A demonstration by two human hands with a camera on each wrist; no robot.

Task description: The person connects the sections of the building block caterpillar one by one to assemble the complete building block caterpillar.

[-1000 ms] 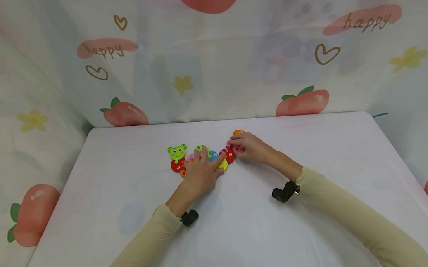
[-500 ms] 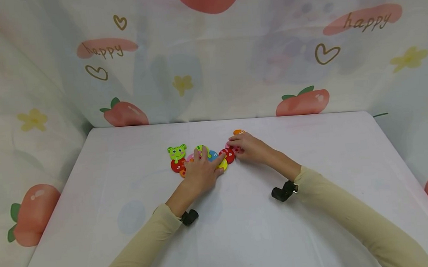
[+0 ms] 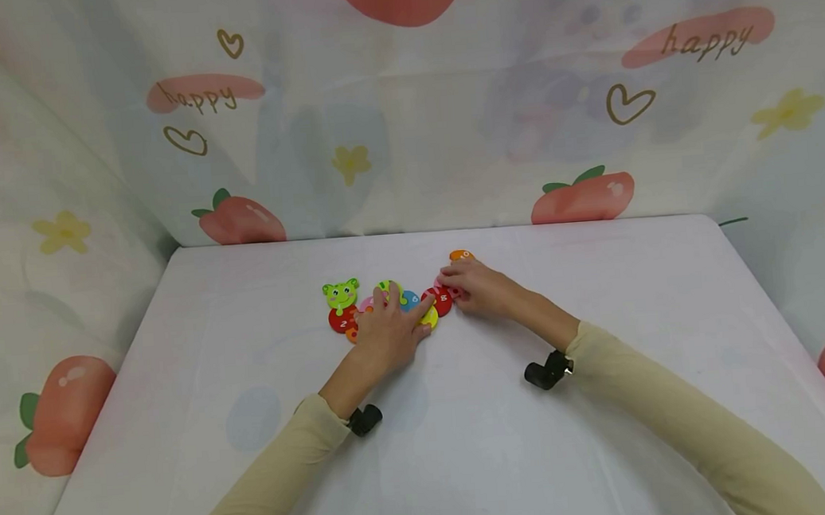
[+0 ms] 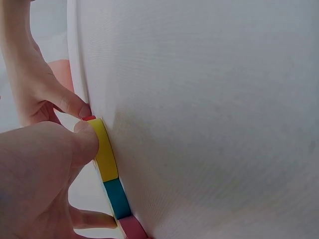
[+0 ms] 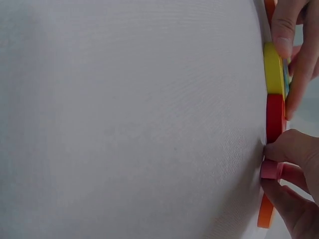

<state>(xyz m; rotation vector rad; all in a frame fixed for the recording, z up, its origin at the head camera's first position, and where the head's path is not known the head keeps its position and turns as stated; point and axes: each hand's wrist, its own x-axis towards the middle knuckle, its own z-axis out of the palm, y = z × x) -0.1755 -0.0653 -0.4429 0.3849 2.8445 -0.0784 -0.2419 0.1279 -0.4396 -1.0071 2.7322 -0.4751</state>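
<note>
A row of colourful numbered caterpillar puzzle pieces lies on the table, led at the left by a green smiling animal head [image 3: 341, 294] above a red piece [image 3: 342, 320] marked 2. My left hand [image 3: 388, 337] rests over the middle pieces with fingers spread, hiding several. Its thumb touches the yellow piece [image 4: 106, 155] in the left wrist view. My right hand [image 3: 488, 287] pinches a pink puzzle piece [image 5: 269, 170] between thumb and fingers, beside the red piece [image 3: 443, 300] marked 8. An orange piece [image 3: 462, 255] sits just beyond the right hand, partly covered.
The white-covered table [image 3: 482, 436] spreads out around the row. Behind it hangs a printed cloth [image 3: 407, 186] meeting the table's far edge. Small black cameras [image 3: 548, 371] are strapped at both wrists.
My right hand shifts very slightly left, still pinching the pink puzzle piece. The left hand and the rest of the row look unmoved.
</note>
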